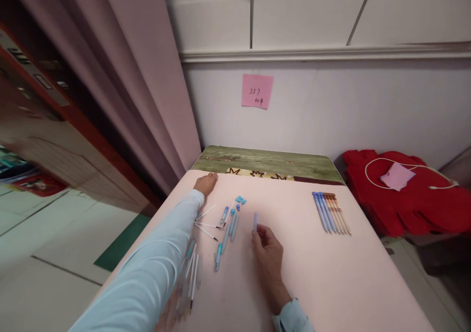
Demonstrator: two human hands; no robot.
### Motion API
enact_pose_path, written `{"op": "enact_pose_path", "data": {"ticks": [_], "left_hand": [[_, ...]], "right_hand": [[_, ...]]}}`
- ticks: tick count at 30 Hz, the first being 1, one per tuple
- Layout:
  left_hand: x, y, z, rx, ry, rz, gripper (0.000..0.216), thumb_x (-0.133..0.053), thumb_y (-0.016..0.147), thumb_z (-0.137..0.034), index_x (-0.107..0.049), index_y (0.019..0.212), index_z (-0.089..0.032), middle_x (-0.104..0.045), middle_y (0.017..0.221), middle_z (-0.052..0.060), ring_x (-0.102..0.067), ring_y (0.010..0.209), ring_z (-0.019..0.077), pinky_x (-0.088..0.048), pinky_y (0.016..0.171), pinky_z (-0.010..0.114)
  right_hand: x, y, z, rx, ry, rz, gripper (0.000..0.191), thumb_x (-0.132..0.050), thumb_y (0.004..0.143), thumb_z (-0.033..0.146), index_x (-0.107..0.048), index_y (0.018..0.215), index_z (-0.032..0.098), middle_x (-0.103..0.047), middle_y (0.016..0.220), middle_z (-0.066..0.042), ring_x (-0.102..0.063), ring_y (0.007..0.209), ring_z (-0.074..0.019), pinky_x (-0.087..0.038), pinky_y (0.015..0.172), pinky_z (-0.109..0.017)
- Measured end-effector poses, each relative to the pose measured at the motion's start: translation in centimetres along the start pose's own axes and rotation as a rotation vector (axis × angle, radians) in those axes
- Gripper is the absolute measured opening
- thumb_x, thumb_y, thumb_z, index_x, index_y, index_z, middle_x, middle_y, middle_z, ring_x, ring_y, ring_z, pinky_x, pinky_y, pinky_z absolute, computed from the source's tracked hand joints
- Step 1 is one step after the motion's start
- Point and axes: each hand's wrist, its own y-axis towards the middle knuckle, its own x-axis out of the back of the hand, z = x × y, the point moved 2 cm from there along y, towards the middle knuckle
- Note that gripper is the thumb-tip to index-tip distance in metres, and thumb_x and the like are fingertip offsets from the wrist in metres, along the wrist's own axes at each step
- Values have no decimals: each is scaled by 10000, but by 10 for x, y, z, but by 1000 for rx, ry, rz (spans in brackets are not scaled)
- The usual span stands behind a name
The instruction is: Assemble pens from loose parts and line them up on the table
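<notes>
My right hand [270, 251], above the middle of the table, pinches a pale blue pen barrel [255, 220] that points upward and away. My left hand [206, 183] is at the table's far left edge, its fingers curled together and partly hidden; what they hold, if anything, does not show. Between my hands lie loose pen parts: small blue caps [240, 199], a blue-topped barrel [219, 256], pale clear barrels [234, 228] and white ink refills [208, 231]. More refills [194, 283] lie nearer, beside my left sleeve, some of them blurred.
A row of blue pens [324, 213] and brown-topped pens [337, 214] lies at the right of the pink tabletop [312, 278]. Further right is a red cloth [356, 194] with a white cable [371, 163] and pink paper [398, 176]. A curtain [147, 77] hangs at the left.
</notes>
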Motion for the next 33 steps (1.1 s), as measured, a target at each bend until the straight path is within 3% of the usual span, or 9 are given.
{"op": "enact_pose_path", "data": {"ticks": [5, 8, 11, 16, 20, 23, 27, 33], "left_hand": [[23, -4, -13, 34, 21, -43, 262, -411, 963, -286, -561, 1113, -134, -676, 1043, 191, -652, 987, 289, -438, 864, 388], [41, -27, -22, 90, 4, -115, 289, -343, 987, -298, -548, 1103, -130, -678, 1044, 195, -651, 974, 280, -441, 803, 354], [43, -78, -33, 114, -34, -134, 262, -362, 988, -338, -547, 1045, -161, -699, 966, 127, -661, 896, 232, -436, 744, 301], [22, -178, -54, 168, -132, -104, 155, -455, 953, -304, -542, 977, -178, -699, 842, 78, -666, 797, 220, -416, 684, 289], [8, -216, -65, 210, -118, -54, 151, -464, 945, -275, -538, 1006, -159, -701, 862, 116, -672, 821, 246, -416, 683, 307], [7, -226, -69, 193, -85, -31, 170, -470, 939, -280, -546, 1012, -146, -700, 897, 136, -672, 841, 260, -422, 688, 318], [22, -224, -76, 143, -50, -55, 194, -507, 917, -332, -588, 969, -162, -691, 925, 132, -661, 878, 260, -432, 724, 322], [39, -175, -89, 127, -136, -58, 101, -560, 832, -230, -658, 815, -213, -699, 951, 68, -638, 896, 209, -431, 740, 288]], "right_hand": [[1, 0, 0, 1, 0, 21, 368, -585, 837, 462, -713, 1037, 181, -746, 885, -75, -677, 776, -204, -531, 709, -297], [2, 1, -1, 2, -18, 17, 364, -584, 838, 463, -712, 1028, 180, -745, 881, -73, -674, 770, -202, -528, 709, -297], [3, 1, -2, -1, -41, 17, 370, -581, 836, 469, -714, 1021, 178, -744, 859, -70, -667, 744, -197, -520, 692, -295], [6, 0, -3, 4, -66, 4, 384, -591, 818, 470, -711, 1029, 172, -739, 852, -68, -657, 744, -193, -507, 694, -295], [9, -3, -2, -21, -67, 12, 352, -598, 819, 447, -700, 1013, 172, -726, 837, -53, -647, 723, -183, -501, 688, -291], [10, -5, 0, -18, -56, 17, 347, -595, 824, 446, -696, 1005, 168, -713, 796, -45, -632, 691, -178, -493, 652, -280], [10, -4, -1, -14, -61, 17, 364, -580, 823, 455, -699, 1007, 163, -711, 775, -46, -623, 673, -178, -486, 625, -274], [9, -2, -3, 30, -69, -7, 375, -569, 813, 469, -711, 985, 168, -724, 783, -48, -625, 667, -177, -485, 630, -276]]}}
